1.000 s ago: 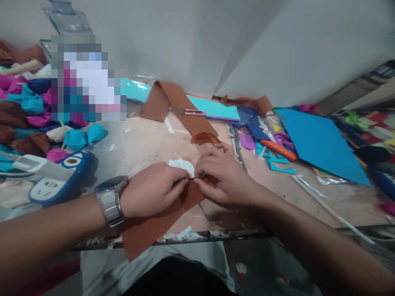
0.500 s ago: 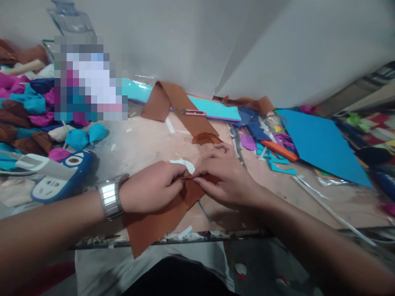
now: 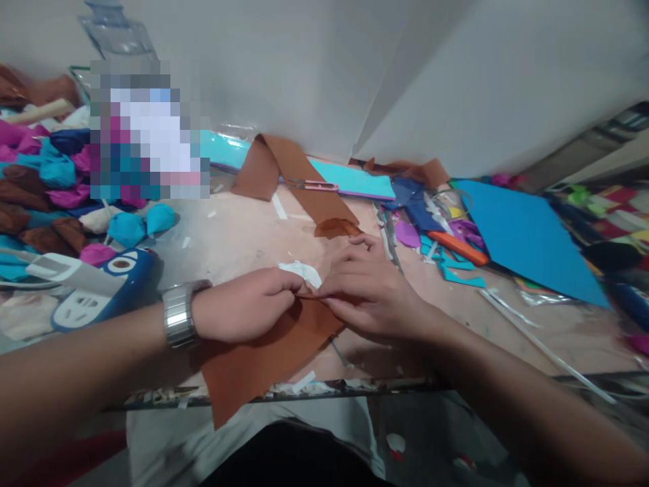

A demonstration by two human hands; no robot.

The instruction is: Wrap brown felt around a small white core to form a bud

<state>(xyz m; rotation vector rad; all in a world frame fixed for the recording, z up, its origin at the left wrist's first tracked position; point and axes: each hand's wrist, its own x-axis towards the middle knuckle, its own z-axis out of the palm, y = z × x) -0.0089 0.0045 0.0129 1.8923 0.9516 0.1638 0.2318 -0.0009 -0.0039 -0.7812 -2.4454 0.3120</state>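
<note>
A sheet of brown paper lies under my hands, its lower corner hanging over the table's front edge. My left hand, with a metal watch on the wrist, pinches the paper's upper edge between thumb and fingers. Right beside it, my right hand grips the same edge, thumb against the fingertips. A scrap of white paper shows just behind the fingertips. Farther back lies a folded brown strip, with small pink snips resting on it.
Colourful wrapped bundles and a blue-and-white power strip are at left. At right lie an orange cutter, a blue sheet and thin white sticks. A white wall rises behind.
My left hand has shifted slightly, its thumb now lying closer along the paper's edge. The brown sheet's right side has moved a little to the right.
</note>
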